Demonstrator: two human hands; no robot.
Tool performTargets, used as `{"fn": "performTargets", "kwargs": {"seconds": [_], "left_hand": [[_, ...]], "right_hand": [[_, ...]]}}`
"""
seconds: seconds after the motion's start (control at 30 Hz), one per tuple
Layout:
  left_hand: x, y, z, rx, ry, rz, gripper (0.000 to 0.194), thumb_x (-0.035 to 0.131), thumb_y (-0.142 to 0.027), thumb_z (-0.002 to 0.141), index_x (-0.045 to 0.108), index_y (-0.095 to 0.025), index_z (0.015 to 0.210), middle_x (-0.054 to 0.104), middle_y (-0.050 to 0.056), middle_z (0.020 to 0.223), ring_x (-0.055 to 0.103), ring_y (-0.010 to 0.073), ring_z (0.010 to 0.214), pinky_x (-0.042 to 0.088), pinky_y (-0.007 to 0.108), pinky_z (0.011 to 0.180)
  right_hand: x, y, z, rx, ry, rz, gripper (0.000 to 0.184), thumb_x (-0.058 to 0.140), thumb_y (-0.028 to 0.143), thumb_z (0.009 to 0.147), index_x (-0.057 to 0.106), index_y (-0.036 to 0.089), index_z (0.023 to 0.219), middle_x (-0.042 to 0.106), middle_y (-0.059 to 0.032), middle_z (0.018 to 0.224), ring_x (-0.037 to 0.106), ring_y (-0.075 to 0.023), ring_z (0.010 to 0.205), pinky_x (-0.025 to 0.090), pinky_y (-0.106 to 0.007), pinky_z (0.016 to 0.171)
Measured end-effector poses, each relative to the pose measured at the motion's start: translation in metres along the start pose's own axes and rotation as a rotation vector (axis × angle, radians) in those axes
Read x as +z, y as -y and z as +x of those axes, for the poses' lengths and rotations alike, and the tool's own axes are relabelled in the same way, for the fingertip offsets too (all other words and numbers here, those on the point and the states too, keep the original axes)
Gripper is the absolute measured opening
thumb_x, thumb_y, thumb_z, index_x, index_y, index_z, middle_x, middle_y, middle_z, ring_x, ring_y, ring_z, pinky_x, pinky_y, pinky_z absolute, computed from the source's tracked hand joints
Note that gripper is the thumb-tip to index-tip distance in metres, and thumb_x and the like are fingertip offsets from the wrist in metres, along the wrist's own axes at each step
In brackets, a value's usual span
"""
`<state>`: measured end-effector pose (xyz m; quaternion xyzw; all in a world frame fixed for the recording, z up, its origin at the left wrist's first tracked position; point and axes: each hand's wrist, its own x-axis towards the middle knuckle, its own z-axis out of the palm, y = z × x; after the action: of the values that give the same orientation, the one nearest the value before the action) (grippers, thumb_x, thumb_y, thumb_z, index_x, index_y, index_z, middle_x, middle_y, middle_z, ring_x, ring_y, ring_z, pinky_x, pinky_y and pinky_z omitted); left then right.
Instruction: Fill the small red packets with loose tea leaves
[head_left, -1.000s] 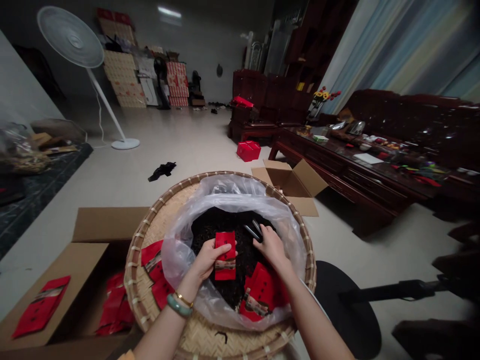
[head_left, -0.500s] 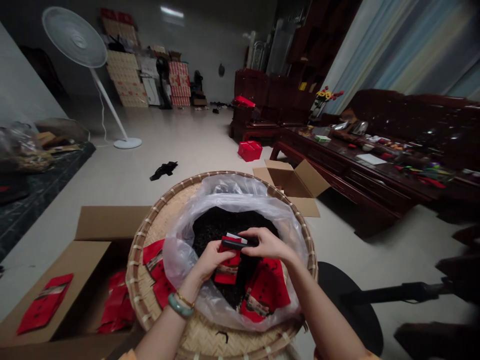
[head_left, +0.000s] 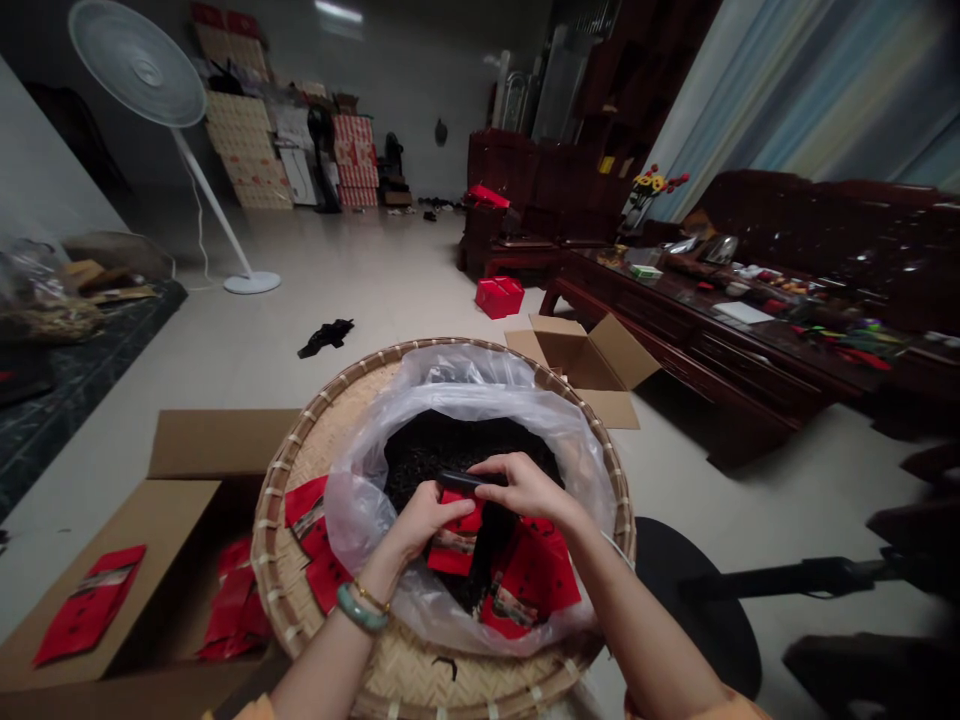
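Observation:
My left hand, with a jade bangle and a gold bracelet at its wrist, pinches a red packet near its top edge. In my right hand is a small black handheld bag sealer, closed across the top of that packet. Both hands are above a clear plastic bag of dark, loose, dried leaf-like stuff. More red packets lie in the bag below my right hand. The bag stands on a round woven bamboo tray, where other red packets rest at the left.
An open carton with red packets is at my left. Another open carton stands beyond the tray, near a dark wooden table. A white floor fan is far left; a black round base stands at my right.
The bag sealer, earlier parted with its white inner side showing, is now closed over the packet's top. Both hands have stayed nearly in place; the view has shifted slightly.

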<state>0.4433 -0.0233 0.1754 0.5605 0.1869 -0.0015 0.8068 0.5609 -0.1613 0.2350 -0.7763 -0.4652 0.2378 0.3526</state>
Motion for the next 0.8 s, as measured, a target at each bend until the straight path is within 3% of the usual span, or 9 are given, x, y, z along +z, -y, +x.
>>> {"fn": "performTargets", "kwargs": {"seconds": [0.27, 0.8], "left_hand": [[0.0028, -0.0024, 0.0039, 0.065, -0.081, -0.276, 0.046, 0.072, -0.045, 0.066, 0.064, -0.011, 0.096, 0.069, 0.006, 0.074, 0.063, 0.0142, 0.062, 0.049, 0.024, 0.061], [0.0014, -0.0088, 0.0014, 0.036, -0.098, -0.403, 0.034, 0.077, -0.038, 0.061, 0.067, -0.011, 0.079, 0.066, 0.001, 0.061, 0.058, 0.0101, 0.05, 0.047, 0.021, 0.052]], "right_hand": [[0.0021, -0.0001, 0.0015, 0.024, -0.019, 0.082, 0.032, 0.061, 0.026, 0.074, 0.068, 0.021, 0.105, 0.07, -0.0038, 0.102, 0.064, -0.0239, 0.093, 0.046, -0.033, 0.082], [0.0073, -0.0011, 0.0076, 0.052, 0.005, 0.129, 0.032, 0.062, 0.027, 0.073, 0.069, 0.019, 0.103, 0.07, -0.0043, 0.102, 0.063, -0.0248, 0.095, 0.045, -0.034, 0.085]]}}
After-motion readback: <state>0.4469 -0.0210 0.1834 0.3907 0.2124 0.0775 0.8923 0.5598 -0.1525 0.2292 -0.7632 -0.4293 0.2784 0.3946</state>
